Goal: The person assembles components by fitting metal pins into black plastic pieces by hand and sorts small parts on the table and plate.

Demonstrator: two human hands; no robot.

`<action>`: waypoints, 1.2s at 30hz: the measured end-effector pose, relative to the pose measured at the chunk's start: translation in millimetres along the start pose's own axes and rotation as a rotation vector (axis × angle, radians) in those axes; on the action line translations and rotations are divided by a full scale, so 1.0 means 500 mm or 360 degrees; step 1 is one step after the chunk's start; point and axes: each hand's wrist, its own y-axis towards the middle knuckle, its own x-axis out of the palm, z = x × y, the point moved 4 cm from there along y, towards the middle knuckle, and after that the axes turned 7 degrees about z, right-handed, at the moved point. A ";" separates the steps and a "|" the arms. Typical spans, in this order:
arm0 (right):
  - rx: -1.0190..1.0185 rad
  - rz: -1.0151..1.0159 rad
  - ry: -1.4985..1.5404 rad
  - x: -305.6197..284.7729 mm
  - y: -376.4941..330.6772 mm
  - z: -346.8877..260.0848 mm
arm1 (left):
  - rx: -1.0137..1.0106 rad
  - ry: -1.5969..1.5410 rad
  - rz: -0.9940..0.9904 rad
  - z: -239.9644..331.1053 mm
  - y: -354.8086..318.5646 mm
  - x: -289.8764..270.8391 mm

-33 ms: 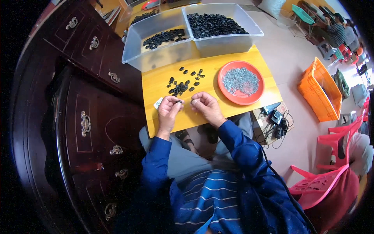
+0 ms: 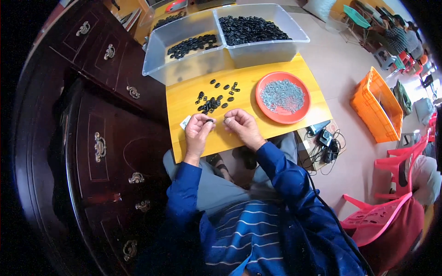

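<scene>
Between the thumb and finger of my left hand (image 2: 197,133) is a small black oval piece (image 2: 210,120). My right hand (image 2: 244,128) is pinched a short way to the right of it, and what its fingertips hold is too small to make out. Just beyond both hands, a loose pile of black oval pieces (image 2: 212,104) lies on the yellow tabletop (image 2: 184,99), with smaller black parts among them. To the right stands a red round plate (image 2: 262,108) heaped with small silvery metal pieces (image 2: 282,94).
Two translucent bins (image 2: 159,69) of black pieces stand at the table's far side. Dark wooden drawers (image 2: 110,133) rise close on the left. An orange crate (image 2: 375,110), pink chairs (image 2: 368,221) and a box with cables (image 2: 327,145) are to the right. People sit farther off.
</scene>
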 end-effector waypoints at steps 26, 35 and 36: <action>0.0030 -0.0031 0.0006 -0.011 0.001 0.002 | -0.0017 0.0122 -0.0169 -0.015 -0.003 0.008; 0.0167 -0.0091 -0.0052 -0.009 0.011 0.006 | 0.0120 0.0035 -0.0167 -0.017 0.004 0.008; 0.0168 -0.0109 -0.0049 -0.008 0.010 0.005 | 0.0129 0.0041 -0.0153 -0.018 0.004 0.007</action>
